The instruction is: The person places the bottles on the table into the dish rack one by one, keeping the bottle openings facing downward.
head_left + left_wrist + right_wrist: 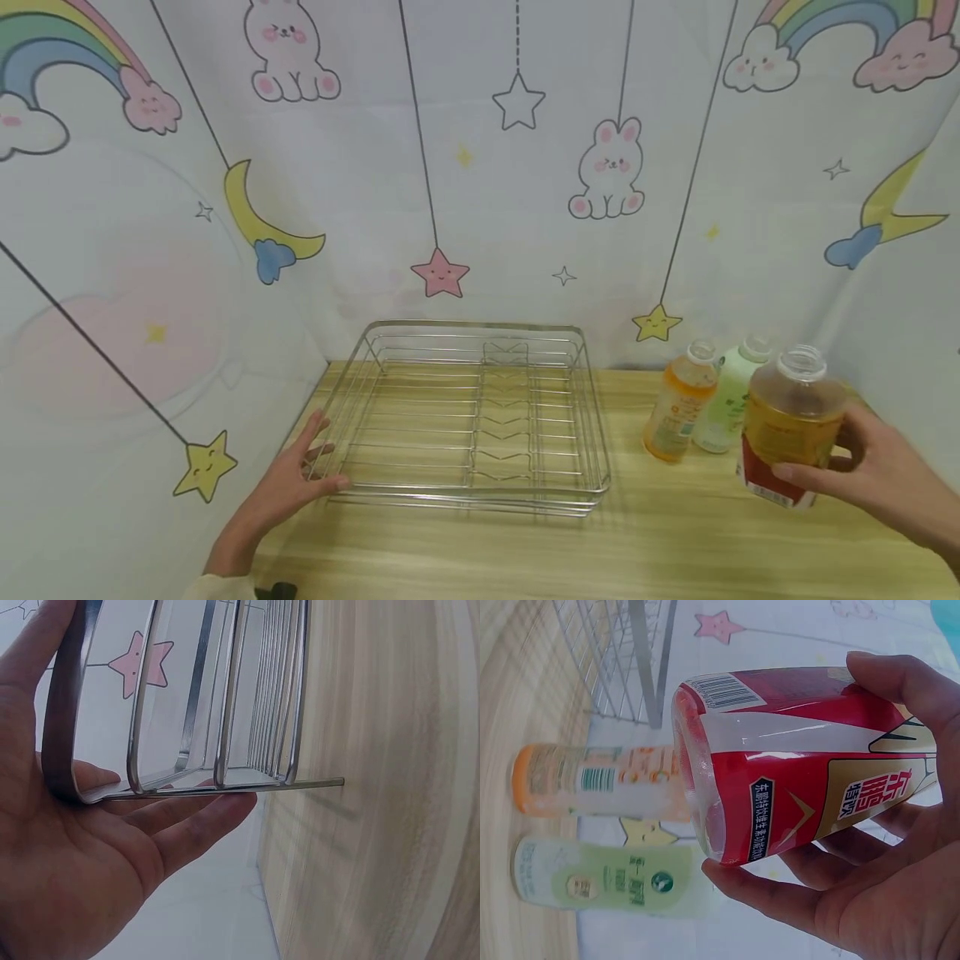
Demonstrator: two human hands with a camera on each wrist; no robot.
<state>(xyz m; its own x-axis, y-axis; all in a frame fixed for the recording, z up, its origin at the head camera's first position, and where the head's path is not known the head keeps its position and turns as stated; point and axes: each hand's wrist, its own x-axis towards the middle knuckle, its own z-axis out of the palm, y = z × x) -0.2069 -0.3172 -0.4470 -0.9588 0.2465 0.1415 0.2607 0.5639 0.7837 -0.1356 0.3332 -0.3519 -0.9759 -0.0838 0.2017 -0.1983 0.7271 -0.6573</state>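
A wire dish rack (465, 492) stands on the wooden table. My left hand (288, 479) rests against its near left corner, thumb along the front and fingers spread on the side; in the left wrist view the metal rods (223, 705) lie along the fingers. My right hand (862, 475) grips a capless plastic bottle (795, 425) with a red and gold label and amber contents, tilted slightly above the table. The right wrist view shows the bottle's base and barcode (724, 691). Beside it stand an orange bottle (678, 408) and a pale green bottle (727, 400), both capless.
A white cloth printed with bunnies, stars and rainbows (510, 208) hangs behind and at both sides. The wooden table (480, 558) runs in front of the rack. V-shaped wire dividers (501, 417) run down the rack's right part. A small black object (277, 592) is at the bottom edge.
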